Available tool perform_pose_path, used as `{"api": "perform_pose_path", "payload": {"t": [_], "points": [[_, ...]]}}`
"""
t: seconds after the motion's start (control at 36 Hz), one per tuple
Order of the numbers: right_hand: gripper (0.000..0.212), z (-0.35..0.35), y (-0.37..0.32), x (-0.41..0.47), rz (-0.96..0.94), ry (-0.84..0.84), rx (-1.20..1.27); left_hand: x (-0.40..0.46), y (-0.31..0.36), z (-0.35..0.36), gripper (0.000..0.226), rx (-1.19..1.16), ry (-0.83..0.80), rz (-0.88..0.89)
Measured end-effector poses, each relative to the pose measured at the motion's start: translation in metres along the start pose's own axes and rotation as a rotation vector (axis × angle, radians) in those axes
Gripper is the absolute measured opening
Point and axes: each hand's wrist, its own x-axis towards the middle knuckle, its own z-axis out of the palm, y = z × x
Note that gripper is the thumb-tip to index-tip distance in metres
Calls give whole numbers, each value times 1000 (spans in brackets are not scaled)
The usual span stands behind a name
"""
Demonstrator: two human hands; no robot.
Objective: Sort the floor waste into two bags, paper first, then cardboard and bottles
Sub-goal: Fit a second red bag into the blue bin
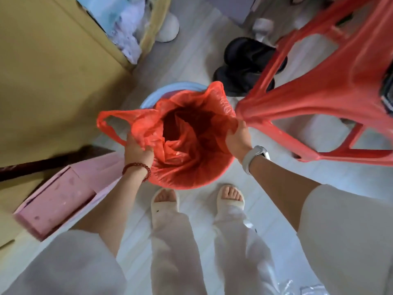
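A red plastic bag hangs open in front of me, held above the floor over a light blue round bin. My left hand grips the bag's left rim, just below its loose handle loop. On the opposite side, my right hand pinches the rim. The bag's mouth is spread wide and its dark inside shows no waste that I can make out.
A red plastic stool stands tilted at the right, its leg close to my right hand. Black slippers lie behind the bag. A yellow cardboard box and a pink box fill the left. Clear plastic lies at the bottom right.
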Motion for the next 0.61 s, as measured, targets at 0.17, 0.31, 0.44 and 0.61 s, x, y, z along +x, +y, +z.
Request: {"api": "perform_pose_path", "payload": {"t": [0.17,0.31,0.44,0.61], "points": [[34,-17,8,-47,150,170,34,-29,4,-18,40,92,71,116],[33,-46,22,-119,242,293,94,-69,18,-57,36,147,-8,342],[34,-71,42,-202,345,435,243,-125,45,-88,37,163,-100,554],[28,-91,77,-311,497,517,332,-198,71,-105,36,241,-226,714]]}}
